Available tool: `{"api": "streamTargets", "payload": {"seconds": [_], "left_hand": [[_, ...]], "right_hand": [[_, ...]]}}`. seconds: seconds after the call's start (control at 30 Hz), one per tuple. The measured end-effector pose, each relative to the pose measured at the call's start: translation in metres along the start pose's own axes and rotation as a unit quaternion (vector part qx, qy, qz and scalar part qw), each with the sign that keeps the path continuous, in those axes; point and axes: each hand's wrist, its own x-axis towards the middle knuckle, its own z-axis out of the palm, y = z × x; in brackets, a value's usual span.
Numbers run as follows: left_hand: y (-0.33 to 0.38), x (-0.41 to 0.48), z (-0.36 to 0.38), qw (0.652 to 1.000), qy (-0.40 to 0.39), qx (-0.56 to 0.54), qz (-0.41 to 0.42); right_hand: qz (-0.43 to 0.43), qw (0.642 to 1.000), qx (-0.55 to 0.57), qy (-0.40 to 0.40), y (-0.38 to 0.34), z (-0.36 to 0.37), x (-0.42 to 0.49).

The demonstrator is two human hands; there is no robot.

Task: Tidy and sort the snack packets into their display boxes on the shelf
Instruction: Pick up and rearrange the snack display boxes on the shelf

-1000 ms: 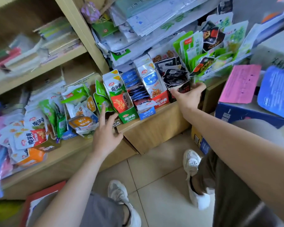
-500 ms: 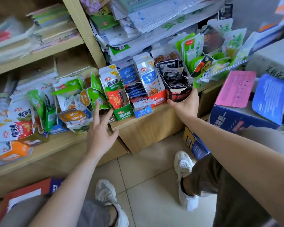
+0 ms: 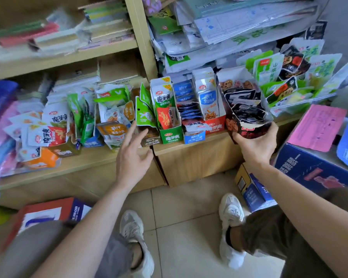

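Note:
My right hand (image 3: pixel 256 145) grips the bottom of a torn black and red display box (image 3: pixel 247 109) full of dark snack packets, at the shelf's front edge. To its left stand a red and white box (image 3: pixel 209 109), a blue box (image 3: pixel 191 125) of blue packets and a green box (image 3: pixel 168 121). My left hand (image 3: pixel 134 155) hovers open with spread fingers before a small brown box (image 3: pixel 149 137) and the green packets (image 3: pixel 145 111) above it. Loose orange, green and white packets (image 3: pixel 54 129) lie heaped on the left shelf.
A clear tray of green and black packets (image 3: pixel 289 85) sits at the right rear. A blue carton (image 3: pixel 313 169) with a pink sheet (image 3: pixel 317 127) stands at right. Another small blue box (image 3: pixel 253 189) and a red and blue box (image 3: pixel 48 213) lie on the tiled floor by my feet.
My right hand moved from the black box's front to under its base and now holds it. My left hand shifted right toward the brown box.

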Motion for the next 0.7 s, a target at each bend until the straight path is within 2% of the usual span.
{"api": "streamTargets", "payload": {"seconds": [0.1, 0.27, 0.47, 0.7], "left_hand": [[-0.008, -0.002, -0.010, 0.996, 0.074, 0.012, -0.050], [-0.021, -0.006, -0.010, 0.986, 0.111, 0.028, -0.125], [-0.028, -0.010, -0.008, 0.970, 0.109, 0.038, -0.213], [-0.034, -0.005, -0.006, 0.944, 0.151, -0.062, -0.288]], "right_hand": [[-0.029, 0.999, 0.009, 0.033, -0.012, -0.008, -0.010], [-0.088, 0.993, 0.060, 0.049, -0.044, -0.020, -0.020], [-0.154, 0.977, 0.144, -0.017, -0.090, -0.024, -0.036], [-0.121, 0.970, 0.172, -0.118, -0.111, 0.005, -0.053]]}}
